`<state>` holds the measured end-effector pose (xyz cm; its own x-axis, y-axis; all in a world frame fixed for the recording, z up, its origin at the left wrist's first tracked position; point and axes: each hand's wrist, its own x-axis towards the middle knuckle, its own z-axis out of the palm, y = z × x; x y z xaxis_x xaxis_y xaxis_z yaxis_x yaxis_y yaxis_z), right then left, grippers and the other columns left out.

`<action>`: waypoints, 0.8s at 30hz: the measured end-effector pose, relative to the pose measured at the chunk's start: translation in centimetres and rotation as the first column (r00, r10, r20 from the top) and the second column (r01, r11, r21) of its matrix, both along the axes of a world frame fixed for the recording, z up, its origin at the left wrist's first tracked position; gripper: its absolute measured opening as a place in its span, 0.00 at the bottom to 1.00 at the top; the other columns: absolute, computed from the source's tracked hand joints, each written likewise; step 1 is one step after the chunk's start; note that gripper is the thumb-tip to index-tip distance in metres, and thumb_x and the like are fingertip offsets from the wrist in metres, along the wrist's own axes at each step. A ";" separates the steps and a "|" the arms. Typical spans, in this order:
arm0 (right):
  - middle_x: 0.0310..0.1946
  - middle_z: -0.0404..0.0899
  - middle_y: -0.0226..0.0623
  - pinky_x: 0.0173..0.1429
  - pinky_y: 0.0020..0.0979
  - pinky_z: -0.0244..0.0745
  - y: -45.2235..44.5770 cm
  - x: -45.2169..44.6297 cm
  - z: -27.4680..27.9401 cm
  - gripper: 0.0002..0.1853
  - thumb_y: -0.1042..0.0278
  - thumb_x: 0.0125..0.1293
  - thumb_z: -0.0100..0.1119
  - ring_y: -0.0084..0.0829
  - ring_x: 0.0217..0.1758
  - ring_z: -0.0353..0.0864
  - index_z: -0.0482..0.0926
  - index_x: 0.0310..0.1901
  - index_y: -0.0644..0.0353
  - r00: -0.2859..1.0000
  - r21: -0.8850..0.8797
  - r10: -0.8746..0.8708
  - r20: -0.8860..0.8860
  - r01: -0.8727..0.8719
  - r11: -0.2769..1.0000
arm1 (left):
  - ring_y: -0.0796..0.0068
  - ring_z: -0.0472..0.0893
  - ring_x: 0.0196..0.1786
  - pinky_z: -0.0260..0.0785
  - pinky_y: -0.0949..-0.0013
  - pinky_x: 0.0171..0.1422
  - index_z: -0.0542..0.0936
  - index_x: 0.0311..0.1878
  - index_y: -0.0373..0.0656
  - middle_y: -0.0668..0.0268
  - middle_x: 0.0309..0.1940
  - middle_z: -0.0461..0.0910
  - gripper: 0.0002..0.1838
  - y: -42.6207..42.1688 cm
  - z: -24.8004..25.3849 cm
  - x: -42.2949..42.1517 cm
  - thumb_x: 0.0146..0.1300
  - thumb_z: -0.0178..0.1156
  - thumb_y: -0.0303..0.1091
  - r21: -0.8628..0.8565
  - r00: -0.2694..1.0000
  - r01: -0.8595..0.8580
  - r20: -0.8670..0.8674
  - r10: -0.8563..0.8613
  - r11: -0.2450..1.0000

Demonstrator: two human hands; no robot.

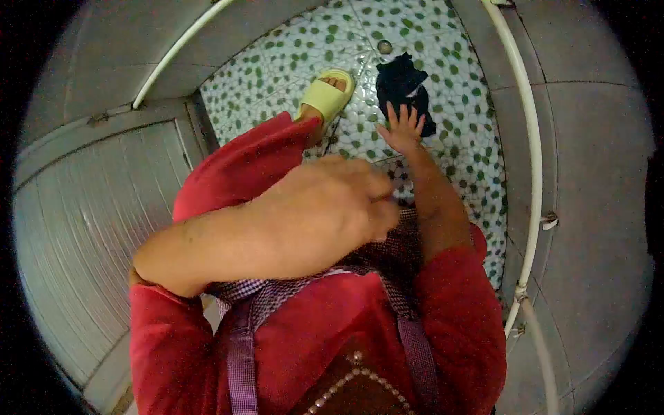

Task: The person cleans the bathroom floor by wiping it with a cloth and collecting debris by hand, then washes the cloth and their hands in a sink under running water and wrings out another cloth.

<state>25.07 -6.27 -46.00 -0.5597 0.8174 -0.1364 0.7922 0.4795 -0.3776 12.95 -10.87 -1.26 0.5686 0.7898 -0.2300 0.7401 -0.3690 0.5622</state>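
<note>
Lower centre: red long-sleeved top [173,346], purple-checked apron [242,360] with straps; upper centre: pale-yellow open-toe slipper [324,98]; red trousers [238,166].

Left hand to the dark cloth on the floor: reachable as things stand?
Probably, with a deeper reach: the left hand is raised across the body, well above the dark cloth. The right hand partly blocks the near end; the far end looks free.

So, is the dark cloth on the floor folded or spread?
Neither: the dark cloth looks loosely bunched, its outline ragged, with no squared edges. The right hand hides part of it.
</note>
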 end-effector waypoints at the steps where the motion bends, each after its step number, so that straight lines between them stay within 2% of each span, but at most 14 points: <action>1: 0.64 0.52 0.45 0.62 0.65 0.35 0.3 -0.2 0.7 0.42 0.29 0.51 0.46 0.53 0.66 0.46 0.54 0.66 0.40 1.000 0.035 0.010 0.008 -0.011 0.999 | 0.67 0.73 0.38 0.66 0.67 0.41 0.75 0.25 0.43 0.66 0.29 0.72 0.04 -0.6 0.1 0.1 0.46 0.52 0.32 0.089 0.997 -0.037 -0.067 0.043 0.995; 2: 0.65 0.47 0.45 0.64 0.62 0.30 0.8 -0.3 1.3 0.41 0.29 0.54 0.42 0.53 0.68 0.41 0.49 0.67 0.40 0.997 -0.056 0.029 0.072 -0.025 0.998 | 0.67 0.73 0.38 0.66 0.67 0.41 0.75 0.25 0.43 0.66 0.28 0.72 0.04 -1.0 0.1 0.4 0.46 0.52 0.32 0.178 0.987 -0.074 -0.127 0.097 0.981; 3: 0.67 0.43 0.45 0.65 0.59 0.25 1.1 -0.2 1.8 0.41 0.29 0.56 0.39 0.52 0.69 0.36 0.44 0.67 0.39 0.988 -0.156 0.061 0.144 -0.039 0.987 | 0.66 0.74 0.37 0.67 0.65 0.42 0.75 0.26 0.42 0.65 0.27 0.72 0.05 -1.5 1.1 -0.2 0.47 0.52 0.31 0.163 0.973 -0.079 -0.201 0.112 0.983; 5: 0.69 0.36 0.45 0.66 0.56 0.18 1.2 -0.7 3.7 0.41 0.30 0.58 0.35 0.51 0.70 0.30 0.38 0.68 0.38 0.962 -0.306 0.106 0.253 -0.024 0.952 | 0.58 0.75 0.38 0.67 0.61 0.43 0.75 0.27 0.40 0.60 0.30 0.74 0.05 -3.0 2.6 -2.4 0.48 0.54 0.31 0.121 0.962 -0.191 -0.172 0.210 0.974; 7: 0.69 0.35 0.45 0.66 0.57 0.18 1.0 -0.7 4.1 0.41 0.30 0.58 0.35 0.51 0.71 0.29 0.38 0.68 0.38 0.970 -0.322 0.103 0.219 -0.028 0.946 | 0.53 0.75 0.44 0.69 0.60 0.47 0.75 0.30 0.38 0.56 0.37 0.76 0.07 -3.2 3.7 -5.0 0.50 0.60 0.30 -0.140 0.945 -0.296 -0.188 0.268 0.945; 8: 0.69 0.34 0.45 0.66 0.57 0.19 1.2 -0.4 4.2 0.41 0.30 0.58 0.35 0.51 0.71 0.28 0.38 0.68 0.38 0.974 -0.325 0.095 0.206 -0.024 0.945 | 0.55 0.76 0.42 0.69 0.62 0.47 0.74 0.31 0.37 0.56 0.36 0.76 0.08 -3.3 3.0 -6.3 0.53 0.59 0.31 -0.097 0.934 -0.314 -0.212 0.289 0.944; 10: 0.69 0.34 0.44 0.66 0.57 0.19 1.7 -0.6 3.2 0.42 0.29 0.57 0.35 0.51 0.71 0.27 0.38 0.68 0.38 0.961 -0.293 0.102 0.256 -0.023 0.956 | 0.63 0.77 0.39 0.69 0.66 0.46 0.74 0.31 0.36 0.59 0.35 0.77 0.08 -2.3 0.4 -9.4 0.56 0.57 0.32 -0.215 0.869 -0.490 -0.197 0.454 0.845; 13: 0.69 0.35 0.44 0.66 0.56 0.18 0.9 -0.8 3.6 0.42 0.27 0.57 0.33 0.50 0.71 0.27 0.38 0.68 0.38 0.950 -0.258 0.098 0.295 -0.019 0.966 | 0.75 0.76 0.35 0.69 0.73 0.38 0.74 0.34 0.39 0.63 0.36 0.78 0.08 -0.4 -6.7 -13.9 0.59 0.55 0.34 -0.597 0.703 -0.542 0.063 0.709 0.591; 14: 0.69 0.36 0.44 0.66 0.56 0.19 0.0 -0.1 -3.4 0.41 0.28 0.57 0.34 0.50 0.71 0.28 0.39 0.68 0.38 0.996 0.539 0.052 -0.070 -0.006 0.843 | 0.78 0.75 0.34 0.69 0.75 0.36 0.74 0.36 0.40 0.63 0.37 0.78 0.08 0.2 -9.4 -14.7 0.60 0.55 0.34 -0.739 0.572 -0.467 0.166 0.803 0.486; 15: 0.69 0.36 0.45 0.66 0.56 0.19 0.5 -0.6 -0.3 0.41 0.28 0.57 0.35 0.49 0.71 0.28 0.39 0.68 0.38 0.992 0.157 0.026 0.124 -0.046 0.986 | 0.79 0.75 0.32 0.68 0.75 0.35 0.73 0.37 0.40 0.62 0.38 0.78 0.07 0.7 -12.6 -15.5 0.60 0.54 0.33 -0.795 0.463 -0.440 0.198 0.864 0.418; 16: 0.69 0.36 0.45 0.66 0.56 0.19 0.9 -1.0 3.7 0.41 0.28 0.57 0.35 0.49 0.71 0.28 0.39 0.68 0.38 0.948 -0.248 0.078 0.309 0.001 0.969 | 0.79 0.74 0.30 0.68 0.76 0.33 0.73 0.37 0.40 0.61 0.38 0.78 0.07 0.8 -15.8 -15.9 0.60 0.53 0.33 -0.848 0.339 -0.398 0.218 0.915 0.349; 19: 0.69 0.35 0.46 0.65 0.57 0.19 1.1 -1.2 2.8 0.43 0.28 0.57 0.34 0.51 0.71 0.26 0.38 0.68 0.40 0.976 -0.314 0.019 0.217 0.051 0.948 | 0.78 0.73 0.25 0.68 0.75 0.31 0.73 0.36 0.40 0.60 0.35 0.79 0.05 0.7 -25.4 -16.1 0.59 0.51 0.29 -0.932 -0.072 -0.222 0.309 0.948 0.287; 22: 0.68 0.35 0.48 0.65 0.58 0.20 -2.0 -5.5 2.5 0.43 0.28 0.57 0.33 0.53 0.70 0.25 0.38 0.68 0.42 0.942 -0.283 -0.209 0.262 0.282 0.917 | 0.77 0.74 0.28 0.68 0.75 0.29 0.74 0.34 0.37 0.64 0.30 0.78 0.05 0.8 -33.9 -15.2 0.58 0.51 0.28 -0.944 -0.288 -0.318 0.188 0.939 0.092; 24: 0.64 0.48 0.55 0.62 0.66 0.34 -5.8 -6.9 0.5 0.45 0.30 0.53 0.45 0.61 0.66 0.43 0.47 0.67 0.49 0.993 -0.066 -0.084 0.081 0.090 0.994 | 0.78 0.74 0.29 0.68 0.76 0.31 0.74 0.34 0.38 0.65 0.29 0.77 0.05 1.7 -37.1 -14.9 0.55 0.52 0.27 -0.936 -0.206 -0.344 0.158 0.966 0.080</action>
<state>18.20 -12.11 -45.50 -0.4723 0.8497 -0.2346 0.8581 0.3823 -0.3427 -1.98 -9.21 -38.34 -0.1776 0.6688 -0.7219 -0.5405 0.5468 0.6395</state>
